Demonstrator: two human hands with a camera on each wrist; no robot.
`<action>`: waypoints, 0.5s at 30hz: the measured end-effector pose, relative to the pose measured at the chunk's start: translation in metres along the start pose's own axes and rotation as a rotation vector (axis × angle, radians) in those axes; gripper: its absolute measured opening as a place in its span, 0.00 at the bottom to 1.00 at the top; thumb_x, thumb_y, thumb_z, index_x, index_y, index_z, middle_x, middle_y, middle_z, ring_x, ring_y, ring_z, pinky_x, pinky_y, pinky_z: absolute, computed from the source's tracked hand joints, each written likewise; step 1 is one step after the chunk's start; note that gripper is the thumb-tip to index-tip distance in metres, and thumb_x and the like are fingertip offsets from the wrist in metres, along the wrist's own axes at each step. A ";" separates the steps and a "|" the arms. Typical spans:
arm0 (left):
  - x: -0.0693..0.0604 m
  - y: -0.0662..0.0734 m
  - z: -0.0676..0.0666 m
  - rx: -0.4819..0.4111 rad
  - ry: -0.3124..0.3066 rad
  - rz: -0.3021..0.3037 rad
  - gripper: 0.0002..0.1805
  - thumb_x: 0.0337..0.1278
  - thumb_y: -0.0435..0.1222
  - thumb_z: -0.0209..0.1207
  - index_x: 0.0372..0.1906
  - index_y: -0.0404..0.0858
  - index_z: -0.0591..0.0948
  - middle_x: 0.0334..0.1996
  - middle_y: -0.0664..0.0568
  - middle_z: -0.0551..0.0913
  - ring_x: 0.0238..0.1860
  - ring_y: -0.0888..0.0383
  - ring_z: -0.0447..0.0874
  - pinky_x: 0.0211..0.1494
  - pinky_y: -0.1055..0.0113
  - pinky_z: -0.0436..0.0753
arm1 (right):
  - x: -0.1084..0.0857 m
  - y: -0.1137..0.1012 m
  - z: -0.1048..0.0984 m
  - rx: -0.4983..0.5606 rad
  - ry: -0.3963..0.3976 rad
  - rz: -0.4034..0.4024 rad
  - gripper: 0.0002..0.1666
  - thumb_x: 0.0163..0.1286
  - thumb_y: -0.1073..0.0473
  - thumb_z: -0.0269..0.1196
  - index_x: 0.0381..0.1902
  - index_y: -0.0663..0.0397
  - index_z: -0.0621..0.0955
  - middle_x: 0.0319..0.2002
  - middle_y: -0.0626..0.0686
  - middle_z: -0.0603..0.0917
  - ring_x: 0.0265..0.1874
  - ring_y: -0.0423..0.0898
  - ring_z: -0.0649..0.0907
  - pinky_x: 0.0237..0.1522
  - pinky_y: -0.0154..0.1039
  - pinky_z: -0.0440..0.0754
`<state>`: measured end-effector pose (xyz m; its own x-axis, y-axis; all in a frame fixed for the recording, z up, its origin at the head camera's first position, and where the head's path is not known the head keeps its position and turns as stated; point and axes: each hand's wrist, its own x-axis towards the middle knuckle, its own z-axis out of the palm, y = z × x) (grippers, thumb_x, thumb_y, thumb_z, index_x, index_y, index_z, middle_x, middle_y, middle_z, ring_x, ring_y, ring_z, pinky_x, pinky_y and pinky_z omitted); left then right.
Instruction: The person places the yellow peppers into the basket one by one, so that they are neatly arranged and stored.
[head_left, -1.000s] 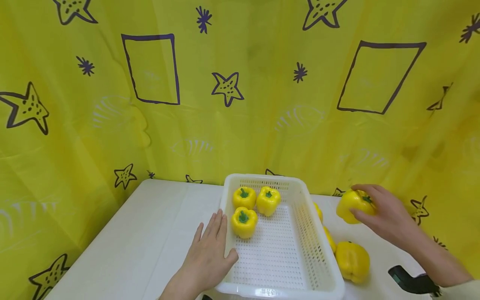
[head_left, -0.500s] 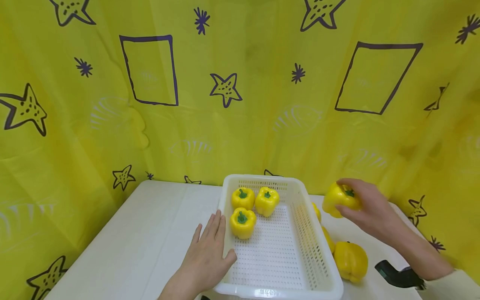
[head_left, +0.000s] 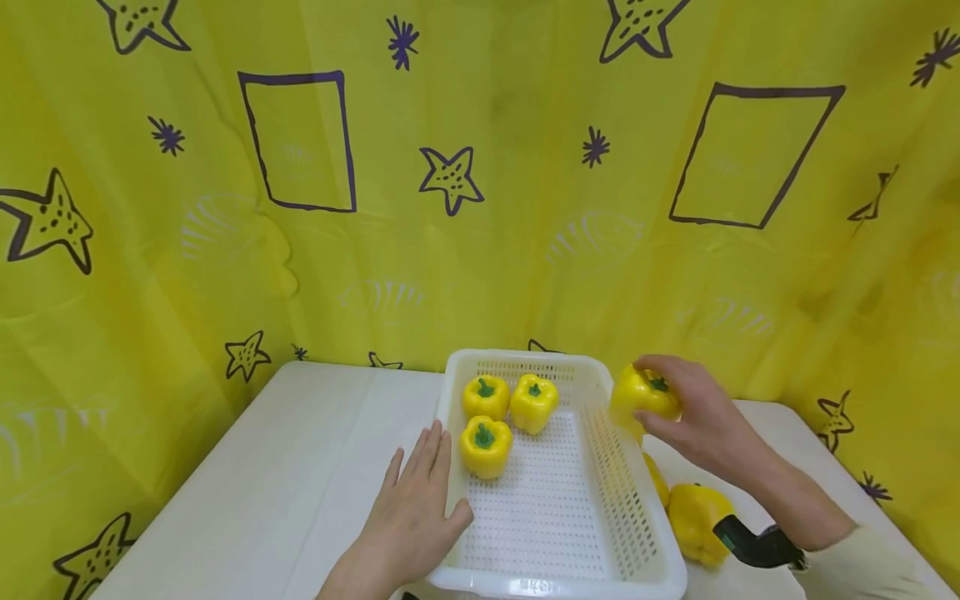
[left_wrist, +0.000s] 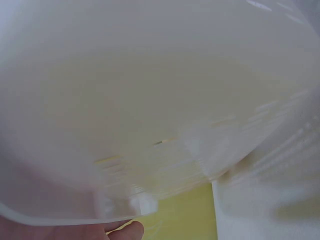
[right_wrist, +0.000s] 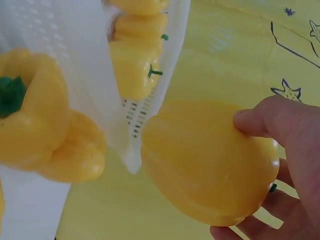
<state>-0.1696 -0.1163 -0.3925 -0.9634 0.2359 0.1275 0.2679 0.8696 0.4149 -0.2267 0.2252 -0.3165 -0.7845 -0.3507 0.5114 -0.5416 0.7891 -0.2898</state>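
Observation:
A yellow bell pepper (head_left: 634,395) with a green stem is held by my right hand (head_left: 701,421), up beside the right rim of a white plastic basket (head_left: 555,585). The right wrist view shows thumb and fingers round that bell pepper (right_wrist: 207,162). Inside the basket, toward its far left, sit three more yellow bell peppers (head_left: 486,447). My left hand (head_left: 416,508) rests along the basket's left rim, its fingers straight and thumb over the edge. In the left wrist view the basket wall (left_wrist: 160,100) covers most of the picture, with fingertips (left_wrist: 127,232) low down.
Other yellow bell peppers (head_left: 697,521) lie on the white table (head_left: 315,483) against the basket's right side, partly hidden by it. A black strap piece (head_left: 757,542) is at the right wrist. Behind the table hangs a yellow patterned curtain (head_left: 525,275).
My right hand has carried the bell pepper leftward from over the table to the basket's right rim. The left hand and the peppers in the basket have stayed put.

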 end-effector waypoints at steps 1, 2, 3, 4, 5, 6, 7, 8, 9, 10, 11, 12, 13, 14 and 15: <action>0.000 0.000 0.000 -0.002 -0.001 0.000 0.43 0.63 0.51 0.49 0.77 0.32 0.54 0.80 0.43 0.47 0.80 0.45 0.46 0.79 0.39 0.47 | 0.001 -0.002 0.002 -0.001 0.000 -0.006 0.32 0.57 0.65 0.72 0.59 0.61 0.75 0.54 0.60 0.79 0.46 0.52 0.76 0.40 0.34 0.80; 0.000 0.000 0.000 -0.004 -0.002 0.000 0.43 0.63 0.51 0.49 0.77 0.32 0.54 0.80 0.43 0.47 0.80 0.45 0.46 0.79 0.39 0.46 | 0.002 -0.004 0.004 0.004 -0.004 -0.012 0.32 0.57 0.65 0.72 0.59 0.61 0.75 0.55 0.60 0.79 0.47 0.52 0.76 0.41 0.35 0.80; 0.000 0.000 0.000 -0.005 -0.003 0.000 0.43 0.63 0.51 0.48 0.77 0.32 0.54 0.80 0.43 0.47 0.80 0.45 0.46 0.79 0.39 0.46 | 0.004 -0.005 0.006 0.012 -0.008 -0.019 0.32 0.57 0.65 0.71 0.59 0.61 0.75 0.55 0.60 0.79 0.48 0.53 0.76 0.42 0.36 0.81; 0.000 0.000 -0.001 -0.005 -0.004 0.001 0.43 0.64 0.51 0.48 0.77 0.32 0.54 0.80 0.43 0.46 0.80 0.45 0.45 0.79 0.39 0.46 | 0.005 -0.007 0.008 0.023 -0.013 -0.023 0.31 0.57 0.65 0.71 0.60 0.60 0.75 0.55 0.60 0.79 0.48 0.53 0.76 0.42 0.36 0.81; 0.001 0.000 -0.001 -0.005 -0.005 0.000 0.43 0.64 0.51 0.48 0.77 0.32 0.54 0.80 0.43 0.46 0.80 0.45 0.45 0.79 0.39 0.46 | 0.006 -0.009 0.010 0.036 -0.019 -0.026 0.31 0.58 0.64 0.71 0.60 0.60 0.75 0.55 0.60 0.79 0.49 0.54 0.76 0.42 0.37 0.81; 0.001 0.000 -0.001 -0.004 -0.005 0.000 0.43 0.64 0.51 0.48 0.77 0.32 0.54 0.80 0.43 0.46 0.80 0.45 0.45 0.79 0.39 0.46 | 0.007 -0.011 0.012 0.049 -0.027 -0.028 0.31 0.58 0.64 0.71 0.60 0.60 0.75 0.56 0.60 0.79 0.49 0.55 0.76 0.42 0.37 0.81; 0.000 0.000 -0.001 -0.003 -0.006 -0.001 0.43 0.64 0.51 0.48 0.77 0.32 0.53 0.80 0.43 0.46 0.80 0.45 0.45 0.79 0.39 0.46 | 0.008 -0.013 0.014 0.059 -0.035 -0.026 0.31 0.59 0.64 0.71 0.60 0.59 0.75 0.56 0.60 0.79 0.50 0.54 0.75 0.42 0.37 0.81; 0.000 0.000 -0.001 -0.004 -0.008 -0.001 0.44 0.64 0.51 0.48 0.77 0.32 0.53 0.80 0.43 0.46 0.80 0.45 0.45 0.79 0.39 0.46 | 0.009 -0.014 0.016 0.072 -0.043 -0.024 0.31 0.59 0.64 0.70 0.60 0.59 0.75 0.56 0.60 0.79 0.50 0.55 0.75 0.42 0.37 0.81; 0.000 0.000 -0.001 -0.005 -0.011 -0.001 0.44 0.64 0.51 0.48 0.77 0.32 0.53 0.80 0.43 0.46 0.80 0.45 0.45 0.79 0.39 0.46 | 0.010 -0.016 0.019 0.082 -0.052 -0.020 0.31 0.59 0.64 0.70 0.60 0.59 0.75 0.56 0.60 0.79 0.50 0.55 0.75 0.42 0.36 0.81; 0.000 0.000 -0.001 -0.006 -0.013 -0.002 0.44 0.64 0.51 0.49 0.77 0.32 0.53 0.80 0.43 0.46 0.80 0.45 0.45 0.79 0.39 0.46 | 0.010 -0.018 0.021 0.087 -0.057 -0.018 0.31 0.59 0.64 0.70 0.61 0.59 0.75 0.56 0.60 0.79 0.50 0.55 0.74 0.42 0.36 0.81; 0.000 0.000 -0.001 -0.007 -0.015 -0.001 0.44 0.64 0.51 0.49 0.77 0.32 0.53 0.80 0.43 0.46 0.80 0.45 0.45 0.79 0.39 0.46 | 0.011 -0.019 0.024 0.089 -0.060 -0.017 0.31 0.59 0.64 0.70 0.60 0.59 0.75 0.56 0.60 0.79 0.51 0.55 0.74 0.42 0.37 0.81; 0.000 0.000 -0.001 -0.008 -0.016 -0.001 0.44 0.64 0.51 0.49 0.77 0.32 0.53 0.80 0.43 0.46 0.80 0.45 0.45 0.79 0.39 0.46 | 0.012 -0.021 0.026 0.090 -0.064 -0.017 0.31 0.59 0.64 0.70 0.60 0.59 0.75 0.56 0.60 0.79 0.51 0.55 0.74 0.42 0.37 0.81; 0.000 0.000 -0.001 -0.009 -0.016 0.000 0.44 0.64 0.51 0.49 0.77 0.32 0.53 0.80 0.43 0.46 0.81 0.45 0.45 0.79 0.39 0.46 | 0.013 -0.022 0.028 0.089 -0.066 -0.020 0.31 0.59 0.64 0.70 0.60 0.59 0.75 0.56 0.60 0.79 0.51 0.55 0.74 0.42 0.38 0.81; 0.000 0.000 -0.001 -0.010 -0.017 0.000 0.43 0.64 0.51 0.49 0.77 0.32 0.53 0.80 0.43 0.46 0.81 0.45 0.45 0.79 0.39 0.46 | 0.014 -0.024 0.031 0.089 -0.068 -0.022 0.31 0.58 0.64 0.71 0.60 0.60 0.75 0.56 0.60 0.79 0.51 0.55 0.74 0.42 0.39 0.82; 0.000 0.000 -0.001 -0.008 -0.017 0.000 0.44 0.64 0.51 0.49 0.77 0.32 0.53 0.80 0.43 0.46 0.81 0.46 0.45 0.79 0.39 0.46 | 0.016 -0.026 0.033 0.089 -0.071 -0.026 0.32 0.58 0.65 0.71 0.60 0.60 0.75 0.56 0.60 0.79 0.51 0.55 0.74 0.42 0.40 0.82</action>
<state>-0.1694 -0.1170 -0.3920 -0.9635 0.2429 0.1124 0.2676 0.8661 0.4222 -0.2349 0.1828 -0.3278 -0.7877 -0.4073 0.4622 -0.5840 0.7327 -0.3495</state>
